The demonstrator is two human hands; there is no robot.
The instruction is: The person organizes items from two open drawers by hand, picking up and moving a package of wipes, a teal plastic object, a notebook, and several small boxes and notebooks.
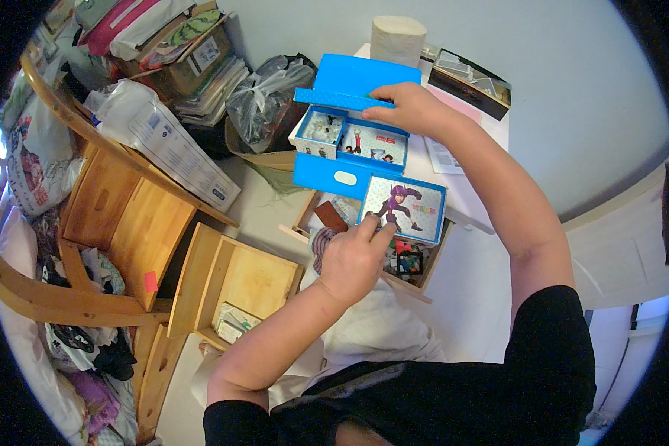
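A blue cardboard box (362, 173) with fold-out sections stands open on the corner of a white desk. My right hand (415, 108) pinches the folded edge of its blue lid (362, 72) between thumb and fingers. Inside, one small compartment (321, 127) holds tiny loose items, and a wider one (376, 145) shows printed cartoon figures. Nearer to me, a shallow square tray (432, 203) bears a picture of a purple-armoured character. The fingers of my left hand (351, 259) hook over this tray's near rim; the thumb is hidden.
Below the tray, a pulled-out wooden drawer (423, 279) holds small items and a brown piece (330, 216). A paper roll (398, 39) and a black box (471, 83) stand behind. At left are another wooden drawer (256, 273), a curved wooden rail (83, 120) and a plastic-bagged bundle (270, 95).
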